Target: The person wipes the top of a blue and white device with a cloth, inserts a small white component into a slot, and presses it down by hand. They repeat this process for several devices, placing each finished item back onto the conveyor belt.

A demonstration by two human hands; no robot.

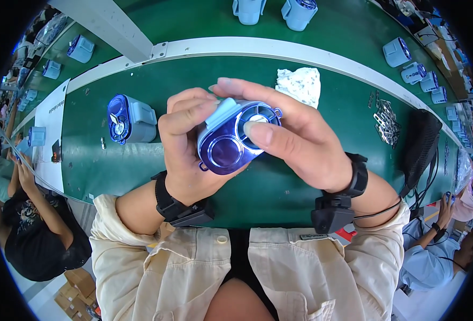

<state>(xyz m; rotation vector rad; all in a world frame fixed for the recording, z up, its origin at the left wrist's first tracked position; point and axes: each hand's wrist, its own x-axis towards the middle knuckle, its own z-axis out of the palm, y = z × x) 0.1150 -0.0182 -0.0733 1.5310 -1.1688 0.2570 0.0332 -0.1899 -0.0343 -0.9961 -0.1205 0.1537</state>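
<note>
Between my hands, above the table, is a light-blue plastic device [227, 152] with a shiny violet-blue face turned up. That face has two round parts, one a smooth disc and the other an opening with spokes. My left hand [184, 144] is closed around the device's left side, with fingers by a pale-blue tab at its edge. With its thumb pressed onto the spoked opening, my right hand [306, 142] wraps its fingers around the far side. The thumb hides part of that opening. A similar device [141, 119] lies on the table to the left.
On the green table [231, 203] lie a crumpled white sheet [299, 85], a pile of small metal parts [387, 123] and a black pouch [422, 140] with cables. Behind a white metal rail [220, 47] stand more light-blue devices [299, 13]. People sit at both sides.
</note>
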